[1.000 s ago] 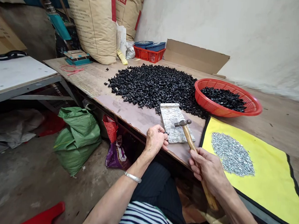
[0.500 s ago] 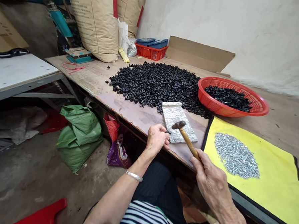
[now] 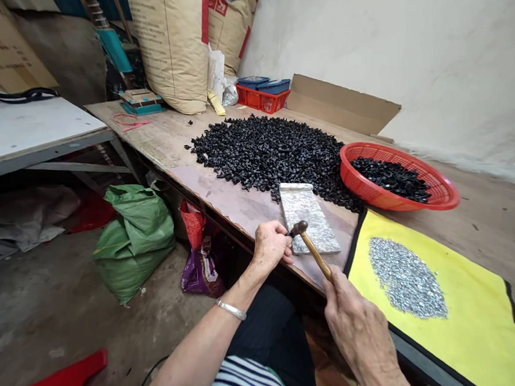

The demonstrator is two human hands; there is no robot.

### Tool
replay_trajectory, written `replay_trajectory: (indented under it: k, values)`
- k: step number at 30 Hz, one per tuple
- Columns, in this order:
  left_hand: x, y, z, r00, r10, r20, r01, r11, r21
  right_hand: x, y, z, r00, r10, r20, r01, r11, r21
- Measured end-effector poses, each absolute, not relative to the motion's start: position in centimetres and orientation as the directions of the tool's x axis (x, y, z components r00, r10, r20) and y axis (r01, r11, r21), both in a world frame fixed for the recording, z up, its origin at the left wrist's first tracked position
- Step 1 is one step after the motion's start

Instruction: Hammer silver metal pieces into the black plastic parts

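My left hand [image 3: 272, 243] pinches a small black plastic part [image 3: 288, 234] at the left edge of a worn metal plate [image 3: 310, 219]. In my right hand [image 3: 357, 313] is a hammer [image 3: 315, 253], gripped by its wooden handle. The hammer's head is at the black part, close to my left fingertips; whether it touches the part I cannot tell. Beyond the plate spreads a large pile of similar black parts [image 3: 268, 150]. To the right, small silvery metal pieces [image 3: 408, 278] lie heaped on a yellow cloth [image 3: 470, 325] with black edging.
A red plastic basket [image 3: 445, 194] holding black parts stands at the pile's right. Behind the pile are a small red crate [image 3: 266, 103], a cardboard sheet [image 3: 344, 105] and a large paper sack [image 3: 170, 50]. A green bag [image 3: 136, 238] sits on the floor left of the table edge.
The hammer has moved left and down, its head now at the black part by my left fingers. My left hand stays at the plate's edge. The view has tilted slightly.
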State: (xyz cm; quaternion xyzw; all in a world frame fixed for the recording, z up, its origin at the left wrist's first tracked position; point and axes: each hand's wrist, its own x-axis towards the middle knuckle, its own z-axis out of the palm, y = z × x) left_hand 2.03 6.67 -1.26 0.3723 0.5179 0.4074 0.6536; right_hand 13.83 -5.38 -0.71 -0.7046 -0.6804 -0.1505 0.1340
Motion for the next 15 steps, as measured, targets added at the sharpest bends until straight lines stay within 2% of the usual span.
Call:
replay_trajectory:
  k: [3,7,10,12,15]
  values:
    - [2.1,6.7,-1.3,0.134,0.917,-0.377,-0.164,0.395,0.904,14.3,-5.4,0.0,0.029,0.908,0.417,1.000,-0.030,-0.004]
    - [2.1,6.7,-1.3,0.135,0.919,-0.369,-0.187,0.390,0.902,14.5,-5.8,2.2,0.116,0.845,0.523,0.986,-0.034,-0.165]
    - [2.0,6.6,-1.3,0.146,0.919,-0.367,-0.178,0.389,0.904,14.0,-6.0,2.1,0.170,0.765,0.622,0.975,-0.041,-0.217]
    - [2.0,6.7,-1.4,0.141,0.918,-0.370,-0.183,0.392,0.902,13.6,-5.9,1.1,0.147,0.767,0.625,0.984,-0.049,-0.170]
    - [2.0,6.7,-1.4,0.129,0.914,-0.384,-0.181,0.402,0.897,13.4,-5.6,-0.3,0.040,0.865,0.500,0.999,-0.053,0.011]
